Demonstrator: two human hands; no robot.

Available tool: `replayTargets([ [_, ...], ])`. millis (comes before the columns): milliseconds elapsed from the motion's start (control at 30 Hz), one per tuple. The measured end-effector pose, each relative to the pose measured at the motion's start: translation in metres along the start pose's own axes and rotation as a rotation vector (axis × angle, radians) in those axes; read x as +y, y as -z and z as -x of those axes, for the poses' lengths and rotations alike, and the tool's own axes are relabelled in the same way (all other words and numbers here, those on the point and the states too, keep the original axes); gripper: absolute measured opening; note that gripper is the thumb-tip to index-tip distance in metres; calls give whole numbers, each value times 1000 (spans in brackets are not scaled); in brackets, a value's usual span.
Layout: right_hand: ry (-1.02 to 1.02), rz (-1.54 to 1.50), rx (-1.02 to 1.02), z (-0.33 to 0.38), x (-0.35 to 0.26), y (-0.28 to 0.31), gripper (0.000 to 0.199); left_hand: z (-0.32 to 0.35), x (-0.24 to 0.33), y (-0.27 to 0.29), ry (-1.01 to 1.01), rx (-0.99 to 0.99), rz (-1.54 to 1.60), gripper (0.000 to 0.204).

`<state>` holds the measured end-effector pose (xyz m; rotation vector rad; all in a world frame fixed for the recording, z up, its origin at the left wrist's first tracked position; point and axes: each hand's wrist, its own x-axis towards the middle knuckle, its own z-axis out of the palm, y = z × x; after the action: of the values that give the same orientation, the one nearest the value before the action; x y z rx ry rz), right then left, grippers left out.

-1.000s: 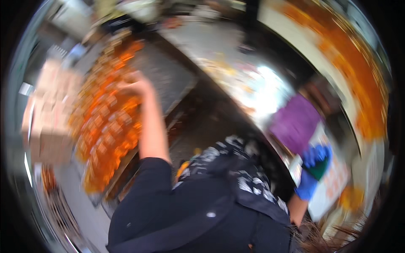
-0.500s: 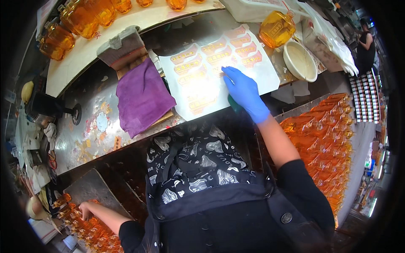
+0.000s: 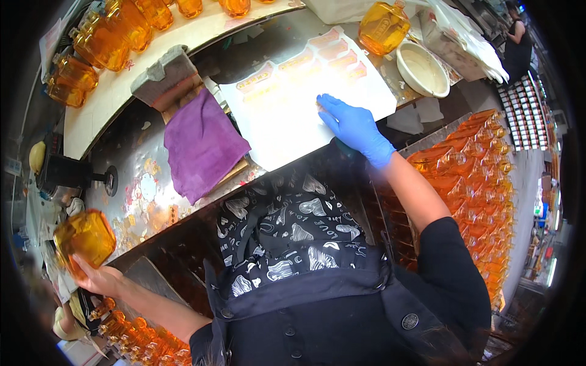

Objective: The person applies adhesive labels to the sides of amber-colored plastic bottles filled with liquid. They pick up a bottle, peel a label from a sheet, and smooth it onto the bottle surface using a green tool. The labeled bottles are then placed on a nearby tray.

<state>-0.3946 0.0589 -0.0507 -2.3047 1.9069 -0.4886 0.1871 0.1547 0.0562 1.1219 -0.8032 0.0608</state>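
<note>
the steel worktable (image 3: 131,165) runs across the view, its surface spotted with scraps of label. to the person's right, a wide crate of amber bottles (image 3: 482,183) fills the side, packed close in rows. on the table lies a white label sheet (image 3: 287,116) with rows of orange stickers near its far edge. just left of it a purple cloth (image 3: 201,143) is draped over a wooden block, with a grey-topped block (image 3: 165,76) touching its far corner. behind the table a pale shelf (image 3: 116,91) carries more amber bottles in a line. at the far right of the table a cream bowl (image 3: 422,68) stands beside a single amber bottle (image 3: 383,27).

the right hand (image 3: 354,127), in a blue glove, lies flat and spread on the sheet, fingers pointing to the stickers, gripping nothing that can be seen. the left hand (image 3: 101,279), bare, is stretched far out to the left and down, well apart from the other, and is closed about the base of an amber glass bottle (image 3: 85,238) held up beside the table's edge. below it more bottles (image 3: 137,341) show in another crate. the person's patterned apron hides the near edge of the table.
</note>
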Motion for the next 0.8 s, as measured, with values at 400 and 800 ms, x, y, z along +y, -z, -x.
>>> replayTargets([
  [400, 30, -81, -70, 38, -18, 7, 57, 63, 10, -191, 696, -809, 286, 41],
  [800, -578, -1381, -119, -6, -62, 56, 30, 87, -60, -249, 1028, -844, 257, 32],
])
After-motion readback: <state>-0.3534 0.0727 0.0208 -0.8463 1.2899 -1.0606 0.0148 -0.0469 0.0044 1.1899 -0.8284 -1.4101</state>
